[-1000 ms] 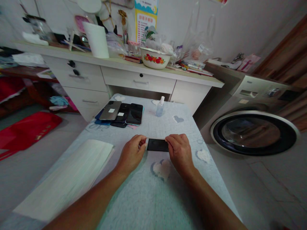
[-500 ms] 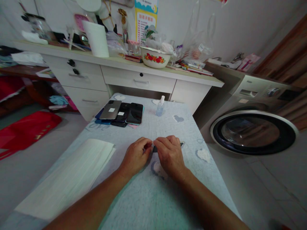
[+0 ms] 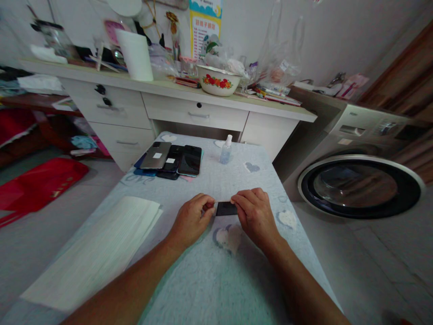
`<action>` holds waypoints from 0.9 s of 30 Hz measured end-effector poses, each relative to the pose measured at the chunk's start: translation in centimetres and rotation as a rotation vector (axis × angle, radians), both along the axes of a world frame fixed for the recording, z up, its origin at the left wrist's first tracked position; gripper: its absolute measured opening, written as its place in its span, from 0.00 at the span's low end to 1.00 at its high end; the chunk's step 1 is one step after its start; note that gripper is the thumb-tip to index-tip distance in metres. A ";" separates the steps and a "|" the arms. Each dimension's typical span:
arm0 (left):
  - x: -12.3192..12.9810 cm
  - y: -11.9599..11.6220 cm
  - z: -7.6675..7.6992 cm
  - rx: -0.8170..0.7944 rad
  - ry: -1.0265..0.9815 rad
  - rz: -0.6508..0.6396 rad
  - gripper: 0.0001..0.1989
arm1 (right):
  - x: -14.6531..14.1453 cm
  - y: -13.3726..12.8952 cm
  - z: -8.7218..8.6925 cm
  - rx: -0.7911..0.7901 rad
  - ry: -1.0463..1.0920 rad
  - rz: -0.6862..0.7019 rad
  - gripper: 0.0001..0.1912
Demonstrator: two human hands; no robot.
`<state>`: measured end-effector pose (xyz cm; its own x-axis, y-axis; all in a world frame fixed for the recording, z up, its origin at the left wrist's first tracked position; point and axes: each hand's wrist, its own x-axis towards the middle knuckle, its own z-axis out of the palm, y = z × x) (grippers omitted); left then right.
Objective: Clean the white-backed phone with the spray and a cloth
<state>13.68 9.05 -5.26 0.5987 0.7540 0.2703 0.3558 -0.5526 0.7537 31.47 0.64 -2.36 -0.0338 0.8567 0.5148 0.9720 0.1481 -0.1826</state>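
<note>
A smartphone (image 3: 226,208) with a dark face lies sideways low over the table, between my two hands. My left hand (image 3: 193,215) is closed in a pinch at the phone's left end, thumb and forefinger at its pale edge. With bent fingers pressed together, my right hand (image 3: 254,211) grips the phone's right part and hides that end. Whether a thin film or case is also between the fingers is too small to make out.
Several phones (image 3: 190,160) lie piled at the table's far left, and a clear spray bottle (image 3: 226,150) stands right of them. Folded whitish sheets (image 3: 98,248) cover the near left. Beyond are a white desk (image 3: 199,118) and a washing machine (image 3: 355,140).
My right hand has slid right along the phone, so more of its dark face shows. My left hand has stayed at the left end.
</note>
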 end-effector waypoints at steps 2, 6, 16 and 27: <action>0.0 0.1 0.0 0.001 -0.002 0.005 0.04 | 0.5 -0.1 0.0 0.000 0.010 -0.022 0.08; -0.2 0.3 0.0 0.009 0.000 0.034 0.05 | 0.7 -0.2 -0.1 0.021 0.021 -0.056 0.08; -0.4 0.6 -0.1 0.019 0.007 0.037 0.06 | -1.4 0.5 -0.4 0.052 -0.021 -0.012 0.07; -0.3 0.3 -0.3 0.049 0.008 -0.016 0.07 | -3.6 1.0 -1.1 0.075 -0.036 0.089 0.08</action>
<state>13.41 9.36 -5.58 0.6127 0.7303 0.3022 0.3523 -0.5946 0.7227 27.90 1.64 -3.47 -0.1275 0.8085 0.5746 0.9600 0.2462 -0.1334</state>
